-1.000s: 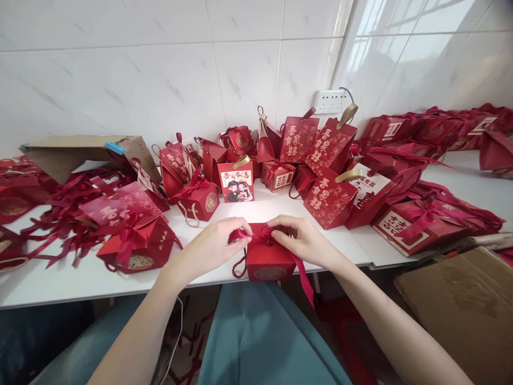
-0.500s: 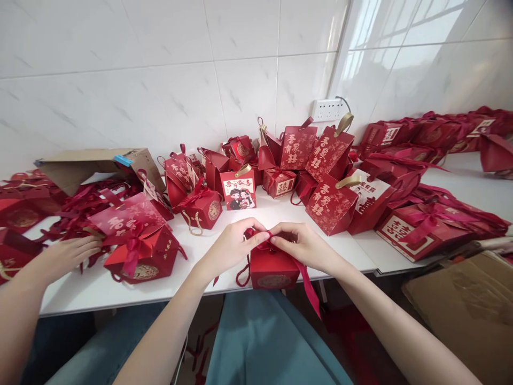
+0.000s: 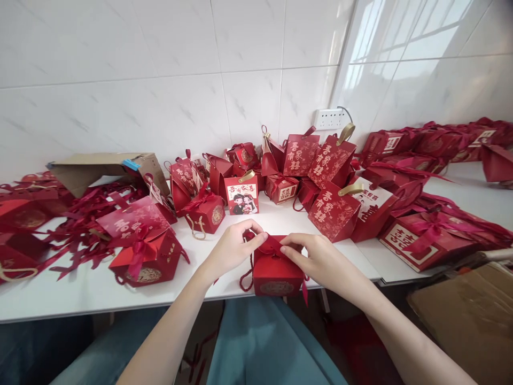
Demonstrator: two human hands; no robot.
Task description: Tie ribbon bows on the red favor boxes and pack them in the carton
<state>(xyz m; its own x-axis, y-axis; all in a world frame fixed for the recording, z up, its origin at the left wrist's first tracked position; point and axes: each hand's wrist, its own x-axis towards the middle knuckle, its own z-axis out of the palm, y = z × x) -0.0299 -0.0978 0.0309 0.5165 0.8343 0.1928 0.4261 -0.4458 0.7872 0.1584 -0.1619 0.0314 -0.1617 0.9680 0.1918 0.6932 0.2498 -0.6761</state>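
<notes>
A red gift box (image 3: 278, 278) with a gold round emblem on its front stands at the table's near edge, between my hands. My left hand (image 3: 239, 243) is closed at the box's top left, its thumb and forefinger pinching dark red ribbon. At the top right, my right hand (image 3: 310, 254) has thumb and fingers pressed together on the ribbon over the closing flaps; its fingertips partly hide what they grip. A loose ribbon end (image 3: 305, 293) hangs below my right hand. Beside the box on the left lies a twisted red cord handle (image 3: 245, 279).
A ribbon-tied box (image 3: 148, 262) stands left, near a pile of loose ribbons (image 3: 86, 227) and a cardboard carton (image 3: 104, 163). Several red boxes line the wall, one bearing a couple picture (image 3: 242, 199). More boxes (image 3: 428, 235) are stacked right, above a brown carton (image 3: 465, 305).
My hands have moved slightly apart, and the box's flaps now show between them. The ribbon end at right hangs shorter. Another person's hand at the left has left the view.
</notes>
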